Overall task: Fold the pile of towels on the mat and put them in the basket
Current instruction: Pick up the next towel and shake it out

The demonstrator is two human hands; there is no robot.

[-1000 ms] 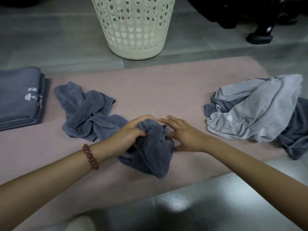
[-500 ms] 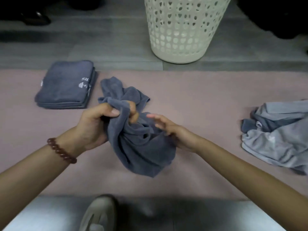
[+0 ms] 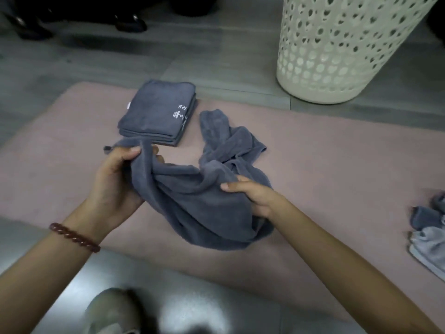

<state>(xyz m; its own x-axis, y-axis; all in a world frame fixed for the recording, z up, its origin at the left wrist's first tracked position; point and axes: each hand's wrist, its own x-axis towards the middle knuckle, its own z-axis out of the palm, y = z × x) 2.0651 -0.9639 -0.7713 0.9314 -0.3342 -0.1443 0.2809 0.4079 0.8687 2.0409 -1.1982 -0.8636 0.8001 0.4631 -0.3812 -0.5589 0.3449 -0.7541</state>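
A crumpled dark grey towel (image 3: pixel 204 203) hangs between my hands above the pink mat (image 3: pixel 337 165). My left hand (image 3: pixel 115 182) grips its upper left edge, thumb pressed over the cloth. My right hand (image 3: pixel 252 196) holds the towel's right side, thumb on top and fingers hidden underneath. The towel's far end trails on the mat toward the back. A stack of folded dark grey towels (image 3: pixel 156 112) lies on the mat behind my left hand. The cream perforated basket (image 3: pixel 342 51) stands on the floor beyond the mat, at the upper right.
A loose pile of grey towels (image 3: pixel 431 232) lies at the mat's right edge, partly out of frame. A shoe (image 3: pixel 110 312) shows on the shiny floor at the bottom. Dark shoes and furniture feet (image 3: pixel 130 22) stand on the floor at the back left.
My left hand has lifted a towel edge up and to the left, spreading the cloth. My right hand has taken hold of its right side. The view has swung left.
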